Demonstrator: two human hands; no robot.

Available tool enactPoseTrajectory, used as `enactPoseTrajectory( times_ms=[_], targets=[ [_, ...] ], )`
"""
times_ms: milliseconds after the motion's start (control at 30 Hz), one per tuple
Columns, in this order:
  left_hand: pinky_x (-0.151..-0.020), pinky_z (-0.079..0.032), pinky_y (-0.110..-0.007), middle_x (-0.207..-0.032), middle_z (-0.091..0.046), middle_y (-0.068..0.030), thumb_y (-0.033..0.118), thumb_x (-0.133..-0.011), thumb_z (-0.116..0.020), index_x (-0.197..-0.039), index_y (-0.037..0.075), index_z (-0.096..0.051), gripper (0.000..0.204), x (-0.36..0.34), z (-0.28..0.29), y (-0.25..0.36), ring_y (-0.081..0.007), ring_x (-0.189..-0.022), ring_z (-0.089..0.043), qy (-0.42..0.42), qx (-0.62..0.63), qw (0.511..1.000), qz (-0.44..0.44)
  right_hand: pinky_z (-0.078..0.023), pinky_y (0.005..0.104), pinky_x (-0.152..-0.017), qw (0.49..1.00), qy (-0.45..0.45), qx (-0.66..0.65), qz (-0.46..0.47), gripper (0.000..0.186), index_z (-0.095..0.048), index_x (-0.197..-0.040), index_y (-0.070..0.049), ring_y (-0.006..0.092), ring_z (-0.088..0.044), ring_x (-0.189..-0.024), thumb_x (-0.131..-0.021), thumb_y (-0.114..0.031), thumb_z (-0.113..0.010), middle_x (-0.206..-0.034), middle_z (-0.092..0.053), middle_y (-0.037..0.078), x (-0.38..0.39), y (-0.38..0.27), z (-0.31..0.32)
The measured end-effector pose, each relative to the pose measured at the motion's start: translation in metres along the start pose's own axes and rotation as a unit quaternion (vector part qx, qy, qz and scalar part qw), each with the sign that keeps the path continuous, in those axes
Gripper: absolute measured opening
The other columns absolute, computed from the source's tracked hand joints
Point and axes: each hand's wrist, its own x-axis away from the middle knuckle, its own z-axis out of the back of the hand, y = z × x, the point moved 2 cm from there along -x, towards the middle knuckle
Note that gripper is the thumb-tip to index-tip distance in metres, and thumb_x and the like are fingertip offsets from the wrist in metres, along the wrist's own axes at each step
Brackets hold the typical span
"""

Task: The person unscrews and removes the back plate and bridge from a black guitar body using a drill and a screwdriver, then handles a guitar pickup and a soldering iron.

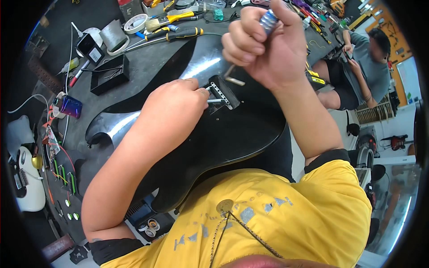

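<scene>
A black electric guitar body lies back side up before me, partly against my yellow shirt. A rectangular cavity in its back shows metal springs. My left hand is closed at the cavity's left edge, its fingertips at the springs; what they grip is hidden. Raised over the body's far right part, my right hand is wrapped round a tool with a ribbed blue-and-silver handle. Below those fingers a bent, blurred metal end shows near the cavity, apparently part of that tool.
Left of the guitar stand a black parts tray, a phone and a wire spool. Screwdrivers, a brush and tape lie beyond. A white guitar body is at far left. Another person sits at right.
</scene>
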Motion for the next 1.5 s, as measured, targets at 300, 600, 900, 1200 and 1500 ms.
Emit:
enactPoseTrajectory(
  times_ms=[300,600,900,1200,1500],
  targets=[
    [-0.082,-0.056,-0.044,-0.094,-0.069,-0.0091,0.011,-0.086,-0.081,-0.098,0.004,-0.077,0.015,-0.001,-0.017,0.011,-0.0308,-0.096,-0.070,0.055,-0.051,0.997,-0.033,-0.045,0.0324,-0.076,0.987,0.029,0.154,-0.045,0.049,-0.062,-0.088,-0.001,0.0167,-0.054,-0.080,-0.114,-0.043,-0.055,-0.083,-0.058,0.007,0.026,0.016,-0.014],
    [-0.078,-0.058,-0.041,-0.093,-0.068,-0.0101,0.007,-0.087,-0.070,-0.096,0.003,-0.076,0.012,0.002,-0.017,0.016,-0.0286,-0.090,-0.070,0.073,-0.053,0.994,-0.058,-0.045,0.0265,-0.073,0.969,0.022,0.242,0.055,0.042,-0.071,-0.094,-0.002,0.0062,-0.056,-0.081,-0.112,-0.041,-0.068,-0.085,-0.063,-0.003,0.040,0.026,-0.001],
    [-0.076,-0.058,-0.044,-0.091,-0.069,-0.0140,0.006,-0.091,-0.070,-0.096,0.000,-0.074,0.009,0.003,-0.018,0.015,-0.0330,-0.085,-0.070,0.067,-0.041,0.996,-0.034,-0.041,0.0304,-0.072,0.958,-0.052,0.278,-0.054,0.047,-0.065,-0.091,0.000,0.0129,-0.049,-0.077,-0.110,-0.044,-0.067,-0.082,-0.056,0.002,0.048,0.033,-0.012],
    [-0.083,-0.058,-0.047,-0.099,-0.073,-0.0166,0.006,-0.091,-0.070,-0.102,-0.001,-0.075,0.014,0.001,-0.020,0.016,-0.0355,-0.096,-0.073,0.090,-0.038,0.993,-0.059,-0.040,0.0281,-0.065,0.941,-0.033,0.331,-0.061,0.060,-0.055,-0.081,-0.006,0.0098,-0.047,-0.071,-0.115,-0.055,-0.054,-0.078,-0.052,0.000,0.014,0.038,0.003],
    [-0.086,-0.058,-0.047,-0.103,-0.074,-0.0174,0.006,-0.091,-0.070,-0.102,-0.001,-0.075,0.014,0.001,-0.019,0.017,-0.0347,-0.097,-0.073,0.052,-0.046,0.997,-0.034,-0.033,0.0267,-0.056,0.952,-0.061,0.279,-0.106,0.059,-0.055,-0.081,-0.008,0.0069,-0.040,-0.063,-0.111,-0.059,-0.059,-0.071,-0.046,-0.003,0.004,0.053,0.010]
  ],
)
